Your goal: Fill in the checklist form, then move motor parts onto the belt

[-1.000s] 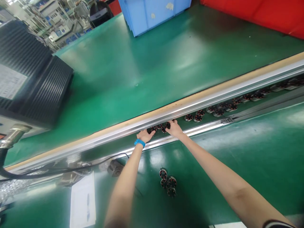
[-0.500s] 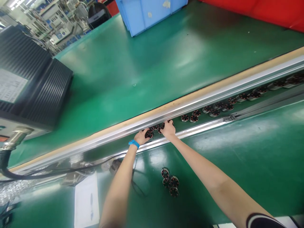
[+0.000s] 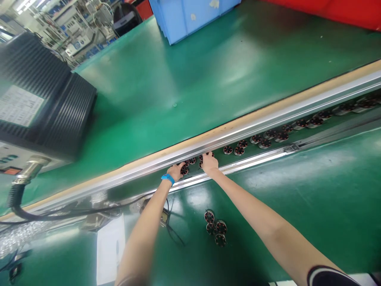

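Both my arms reach forward into a narrow conveyor channel (image 3: 300, 147) between two green tables. My left hand (image 3: 176, 171), with a blue wristband (image 3: 167, 178), is closed over small round motor parts (image 3: 185, 171) at the channel's near side. My right hand (image 3: 208, 162) lies right beside it, fingers curled on more of the round parts (image 3: 192, 161). A row of the same parts (image 3: 269, 136) runs along the channel to the right. Several more round parts (image 3: 216, 228) sit in a cluster on the near green table between my forearms.
A black ribbed power unit (image 3: 41, 99) with a cable (image 3: 18, 198) stands at the left. A blue crate (image 3: 190, 16) sits at the far edge of the far table. A white sheet (image 3: 110, 246) and loose wires (image 3: 169, 222) lie near my left arm.
Both hands have slid slightly left along the channel, staying on the round parts. The view has shifted a little; the row of parts on the right has moved left.
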A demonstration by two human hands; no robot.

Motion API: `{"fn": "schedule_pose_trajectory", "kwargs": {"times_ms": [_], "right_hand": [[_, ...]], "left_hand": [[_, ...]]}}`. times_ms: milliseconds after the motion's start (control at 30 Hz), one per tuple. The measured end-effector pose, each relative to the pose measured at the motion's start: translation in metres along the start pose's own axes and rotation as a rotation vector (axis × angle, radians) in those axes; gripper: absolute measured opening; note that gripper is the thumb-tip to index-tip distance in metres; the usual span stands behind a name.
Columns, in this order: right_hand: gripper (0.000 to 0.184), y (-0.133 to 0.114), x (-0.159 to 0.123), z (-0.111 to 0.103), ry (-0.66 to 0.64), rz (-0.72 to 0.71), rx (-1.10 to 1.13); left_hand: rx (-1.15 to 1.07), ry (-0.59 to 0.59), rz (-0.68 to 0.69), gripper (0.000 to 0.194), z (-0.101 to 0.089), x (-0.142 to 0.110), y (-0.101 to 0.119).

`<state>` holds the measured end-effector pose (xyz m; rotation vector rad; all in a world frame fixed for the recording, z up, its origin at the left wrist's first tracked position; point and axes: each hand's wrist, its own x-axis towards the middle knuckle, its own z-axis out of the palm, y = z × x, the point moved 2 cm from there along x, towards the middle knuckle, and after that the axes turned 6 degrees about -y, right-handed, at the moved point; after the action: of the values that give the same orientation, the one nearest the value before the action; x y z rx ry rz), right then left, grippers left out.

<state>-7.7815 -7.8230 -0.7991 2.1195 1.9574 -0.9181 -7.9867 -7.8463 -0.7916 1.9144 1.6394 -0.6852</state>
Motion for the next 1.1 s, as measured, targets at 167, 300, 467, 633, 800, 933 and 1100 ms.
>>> {"fn": "schedule_pose_trajectory", "kwargs": {"times_ms": [167,300,467,633,800,933,1100], "right_hand": [[0.04,-0.01,0.004,0.005,-0.044,-0.008,-0.019],[0.039,-0.017,0.007,0.008,-0.051,-0.022,-0.02],[0.038,-0.026,0.005,0.013,-0.058,-0.058,-0.029],[0.037,-0.041,0.008,0.017,-0.074,-0.075,-0.034],[0.034,-0.052,0.006,0.018,-0.078,-0.097,-0.022],[0.035,-0.051,0.001,0.019,-0.083,-0.12,-0.01],[0.037,-0.042,-0.011,0.017,-0.099,-0.145,-0.004]], "left_hand": [[-0.001,0.004,-0.044,0.07,0.006,-0.002,-0.007],[-0.014,0.03,-0.065,0.068,0.005,-0.006,-0.013],[-0.049,0.028,-0.11,0.071,0.003,-0.01,-0.019],[-0.081,0.044,-0.208,0.079,0.011,-0.009,-0.017],[-0.093,0.109,-0.254,0.066,0.022,-0.013,-0.02],[-0.115,0.137,-0.258,0.063,0.025,-0.015,-0.027],[-0.148,0.145,-0.276,0.064,0.023,-0.015,-0.035]]}}
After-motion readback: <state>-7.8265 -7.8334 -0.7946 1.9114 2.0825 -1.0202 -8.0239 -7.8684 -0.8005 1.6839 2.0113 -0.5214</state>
